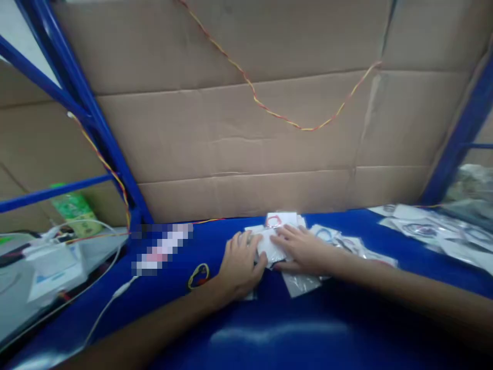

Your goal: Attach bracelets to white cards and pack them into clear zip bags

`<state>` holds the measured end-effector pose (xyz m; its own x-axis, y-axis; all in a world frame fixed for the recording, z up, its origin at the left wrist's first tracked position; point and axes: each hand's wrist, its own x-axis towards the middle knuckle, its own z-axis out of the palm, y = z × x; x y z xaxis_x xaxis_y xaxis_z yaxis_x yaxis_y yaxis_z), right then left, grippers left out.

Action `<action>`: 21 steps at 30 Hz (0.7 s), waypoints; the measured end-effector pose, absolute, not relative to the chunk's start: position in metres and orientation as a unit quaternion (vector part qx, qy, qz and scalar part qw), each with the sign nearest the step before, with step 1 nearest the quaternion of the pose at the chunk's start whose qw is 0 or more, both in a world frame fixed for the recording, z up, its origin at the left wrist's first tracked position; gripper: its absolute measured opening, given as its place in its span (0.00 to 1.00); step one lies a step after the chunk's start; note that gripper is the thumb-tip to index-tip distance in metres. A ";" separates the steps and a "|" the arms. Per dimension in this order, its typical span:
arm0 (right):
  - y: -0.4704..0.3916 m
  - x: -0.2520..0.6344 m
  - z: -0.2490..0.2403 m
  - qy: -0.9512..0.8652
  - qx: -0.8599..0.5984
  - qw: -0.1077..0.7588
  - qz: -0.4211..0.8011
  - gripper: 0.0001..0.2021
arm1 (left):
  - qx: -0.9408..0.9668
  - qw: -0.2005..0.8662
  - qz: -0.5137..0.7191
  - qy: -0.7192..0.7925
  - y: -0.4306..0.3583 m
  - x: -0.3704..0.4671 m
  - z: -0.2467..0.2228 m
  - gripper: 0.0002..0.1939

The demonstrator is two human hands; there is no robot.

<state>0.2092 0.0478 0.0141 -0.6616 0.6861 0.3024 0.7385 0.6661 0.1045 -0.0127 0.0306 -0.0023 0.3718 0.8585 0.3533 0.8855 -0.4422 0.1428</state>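
In the head view, your left hand and right hand are resting loosely spread at the 8 and 3 o'clock sides of the packet pile, apparently steadying it at your 12 o'clock. Any lift is requiring closed fingertips.

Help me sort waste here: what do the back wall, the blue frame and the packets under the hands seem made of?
Back wall: matte brown cardboard, judging by its creases.
Blue frame: probably painted metal, from its straight, slim bars and smooth, even colour.
Packets: apparently clear, glossy plastic around white card or paper; the shine suggests film, but blur leaves the inserts uncertain.
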 end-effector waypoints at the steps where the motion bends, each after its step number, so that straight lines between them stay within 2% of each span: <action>1: 0.049 0.211 0.015 -0.907 -0.392 0.110 -0.107 0.32 | -0.823 0.025 -0.190 -0.535 0.031 -0.013 -0.003 0.25; 4: 0.050 0.215 0.019 -0.908 -0.401 0.072 -0.100 0.30 | -0.828 -0.030 -0.227 -0.512 0.033 -0.014 -0.004 0.25; 11: 0.049 0.226 0.037 -0.883 -0.463 0.013 -0.071 0.27 | -0.771 -0.231 -0.415 -0.425 0.043 -0.014 -0.004 0.20; 14: 0.044 0.226 0.047 -0.878 -0.473 -0.006 -0.071 0.28 | -0.727 -0.245 -0.477 -0.429 0.046 -0.014 -0.004 0.16; 17: 0.039 0.221 0.048 -0.885 -0.457 -0.001 -0.089 0.36 | -0.705 -0.218 -0.499 -0.454 0.045 -0.013 -0.001 0.13; 21: 0.039 0.211 0.034 -0.922 -0.378 0.061 -0.053 0.51 | -0.689 -0.216 -0.516 -0.461 0.043 -0.011 0.001 0.13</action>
<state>0.2108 0.0387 0.0337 -0.7069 0.6904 0.1535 0.7035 0.7088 0.0517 -0.0107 0.0430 0.0012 0.0428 0.8578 0.5121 0.4112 -0.4823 0.7735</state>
